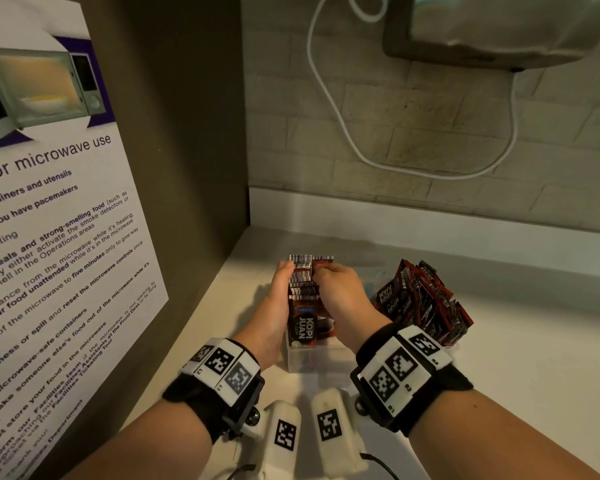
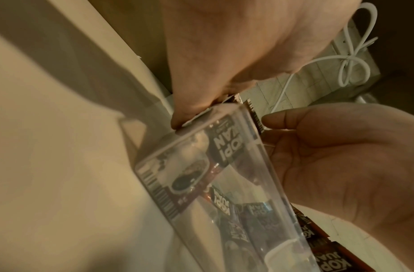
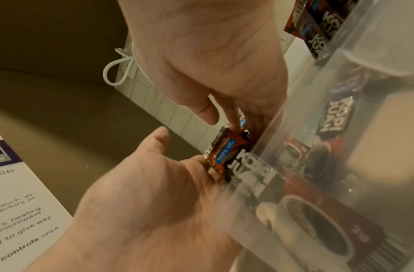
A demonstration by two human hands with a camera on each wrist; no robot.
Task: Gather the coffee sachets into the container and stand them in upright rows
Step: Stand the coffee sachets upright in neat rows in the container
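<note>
sachets: a row of Kopi Juan coffee sachets (image 1: 303,299) stood upright along the left side of the container, barcoded tops poking above the rim
container: clear plastic box (image 1: 305,358) sat on the pale counter (image 1: 520,358) near the corner
left hand: left hand (image 1: 278,306) was flat against the left face of the row, fingers straight, thumb over the top edge
right hand: right hand (image 1: 340,292) had fingers curled down into the row, pinching sachets near the top
other sachets: a messier bunch (image 1: 426,303) leaned in the container's right side, just beside the right wrist
wall stuff: microwave notice (image 1: 49,237) on the left panel, white cable (image 1: 343,126) looping down the brick wall
</note>
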